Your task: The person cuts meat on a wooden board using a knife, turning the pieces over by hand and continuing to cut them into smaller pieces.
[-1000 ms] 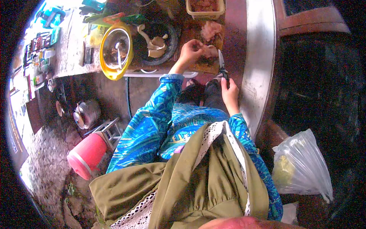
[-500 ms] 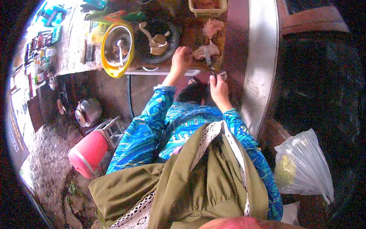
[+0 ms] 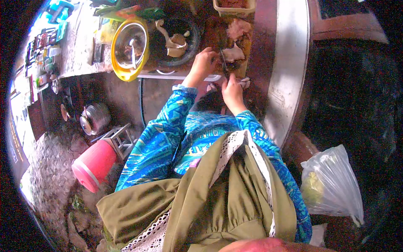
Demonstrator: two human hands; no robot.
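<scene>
sleeves: long, blue-green leaf print | scarf: olive, white lace edging | hands bare

One head-worn view — looking steeply down the body, wide-angle, the worktop far off.

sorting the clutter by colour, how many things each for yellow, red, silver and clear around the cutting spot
yellow: 1, bowl
red: 1, jug
silver: 1, kettle
clear: 1, bag
total: 4
Right hand grips a knife; left hand steadies the meat.
</scene>
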